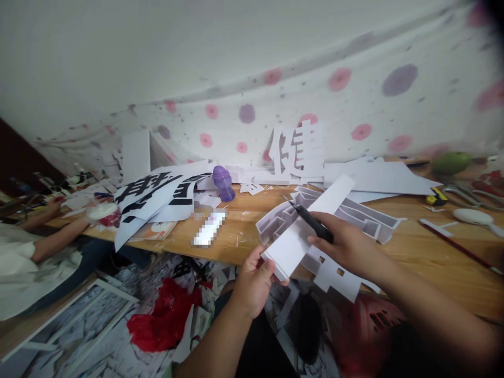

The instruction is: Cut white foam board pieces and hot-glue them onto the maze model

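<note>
- We see the white strip (pixel 293 247) slanting over the front edge of the table (pixel 413 268), its near end pinched between thumb and fingers of our left grip (pixel 252 283).
- Our right grip (pixel 340 239) clasps a black knife (pixel 316 226) over the strip.
- We judge the strip light, fairly stiff, easily creased; we would hold its side edges near the end, well apart from the knife.

One upright, white, flat-faced cut-out Chinese character (pixel 306 149): reads 健. Overlapping white paper sheets (pixel 173 202): bold black characters, partly covered and not readable with certainty. One flat orange-and-white paper booklet (pixel 151 231): cover marking too small to read.
</note>
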### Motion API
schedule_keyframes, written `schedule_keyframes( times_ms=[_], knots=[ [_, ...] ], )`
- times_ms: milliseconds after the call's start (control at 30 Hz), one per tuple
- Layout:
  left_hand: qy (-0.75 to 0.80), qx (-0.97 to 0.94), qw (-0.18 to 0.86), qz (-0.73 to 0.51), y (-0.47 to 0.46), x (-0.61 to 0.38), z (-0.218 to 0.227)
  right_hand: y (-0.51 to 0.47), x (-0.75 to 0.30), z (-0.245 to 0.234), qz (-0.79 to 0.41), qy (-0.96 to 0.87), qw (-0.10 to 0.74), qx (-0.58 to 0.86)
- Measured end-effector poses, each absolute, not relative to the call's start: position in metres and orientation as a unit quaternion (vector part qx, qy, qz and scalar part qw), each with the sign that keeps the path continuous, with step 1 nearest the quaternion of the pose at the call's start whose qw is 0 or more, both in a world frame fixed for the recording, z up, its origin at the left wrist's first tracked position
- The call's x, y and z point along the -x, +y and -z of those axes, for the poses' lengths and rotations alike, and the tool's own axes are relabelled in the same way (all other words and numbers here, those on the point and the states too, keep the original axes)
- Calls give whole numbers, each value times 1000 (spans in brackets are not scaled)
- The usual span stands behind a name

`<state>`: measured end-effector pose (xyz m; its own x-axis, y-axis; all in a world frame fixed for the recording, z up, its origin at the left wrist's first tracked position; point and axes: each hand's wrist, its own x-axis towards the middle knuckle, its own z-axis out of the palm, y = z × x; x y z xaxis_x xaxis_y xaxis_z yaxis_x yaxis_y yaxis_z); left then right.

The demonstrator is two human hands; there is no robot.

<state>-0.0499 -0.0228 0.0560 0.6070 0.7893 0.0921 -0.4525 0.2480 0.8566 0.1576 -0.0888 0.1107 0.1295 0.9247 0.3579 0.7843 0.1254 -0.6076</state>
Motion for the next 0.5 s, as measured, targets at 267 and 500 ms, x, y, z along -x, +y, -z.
schedule_keyframes(
  times_ms=[267,500],
  knots=[
    [218,-765,481,-369,-22,64,-74,-85,-136,-130,-178,-754,350,527],
    [226,-779,406,-421,-36,58,-77,-93,-134,-132,-167,-747,360,534]
  ],
)
